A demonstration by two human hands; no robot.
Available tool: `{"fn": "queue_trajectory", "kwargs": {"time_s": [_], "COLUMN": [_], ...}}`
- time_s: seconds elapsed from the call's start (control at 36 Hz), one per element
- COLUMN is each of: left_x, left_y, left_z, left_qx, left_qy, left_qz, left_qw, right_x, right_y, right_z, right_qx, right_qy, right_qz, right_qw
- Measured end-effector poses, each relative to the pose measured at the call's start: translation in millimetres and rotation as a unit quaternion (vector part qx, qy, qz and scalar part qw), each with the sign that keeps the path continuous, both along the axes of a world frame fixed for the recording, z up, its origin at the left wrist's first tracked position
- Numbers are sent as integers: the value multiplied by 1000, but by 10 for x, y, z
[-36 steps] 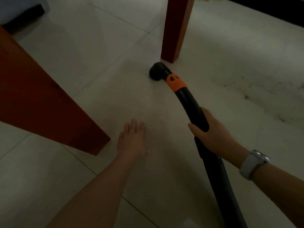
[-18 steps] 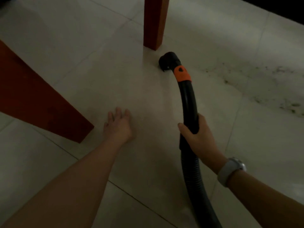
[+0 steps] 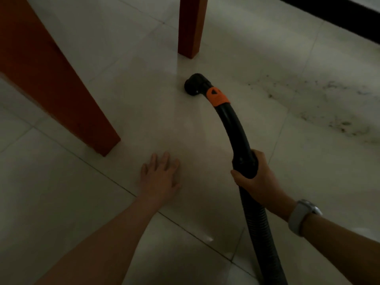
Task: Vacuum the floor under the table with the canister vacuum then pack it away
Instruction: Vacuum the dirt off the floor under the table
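Note:
My right hand point(image 3: 255, 175) grips the black vacuum hose handle point(image 3: 236, 128) where the curved tube meets the ribbed hose point(image 3: 259, 227). An orange collar point(image 3: 217, 97) sits just behind the black nozzle point(image 3: 194, 85), which points down at the pale tiled floor point(image 3: 144, 120), a little in front of the far table leg. My left hand point(image 3: 160, 175) rests flat on the floor with fingers spread, to the left of the hose. The canister is out of view.
A thick red-brown wooden table leg point(image 3: 61, 85) slants across the left. A second leg point(image 3: 191, 27) stands at the top centre. Dark specks of dirt point(image 3: 329, 105) lie on the tiles at the right. A dark edge point(image 3: 339, 17) runs along the top right.
The nozzle has drawn back from the far table leg toward me. My left hand stays flat on the floor. The view has shifted, so both legs sit differently in frame.

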State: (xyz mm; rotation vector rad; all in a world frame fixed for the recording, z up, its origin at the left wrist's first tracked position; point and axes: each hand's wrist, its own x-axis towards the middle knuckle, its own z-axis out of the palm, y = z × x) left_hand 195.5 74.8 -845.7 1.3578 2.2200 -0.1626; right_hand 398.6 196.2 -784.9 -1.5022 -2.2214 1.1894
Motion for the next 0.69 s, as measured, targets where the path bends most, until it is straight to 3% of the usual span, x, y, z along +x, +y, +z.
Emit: {"fn": "queue_trajectory", "kwargs": {"time_s": [0.14, 0.31, 0.47, 0.69], "left_x": [62, 127, 192, 293], "left_y": [-33, 10, 119, 248], "left_z": [53, 75, 131, 150], "left_qx": [-28, -41, -80, -104], "left_qy": [-6, -15, -34, -26], "left_qz": [-16, -3, -2, -21], "left_qw": [999, 999, 996, 994], "right_x": [64, 85, 194, 183], "right_y": [28, 38, -32, 203], "right_z": [46, 119, 138, 130], "right_qx": [-1, -2, -37, 10], "right_qy": [-14, 33, 50, -8], "right_qz": [-98, -213, -165, -150], "right_qw": [995, 976, 984, 989]}}
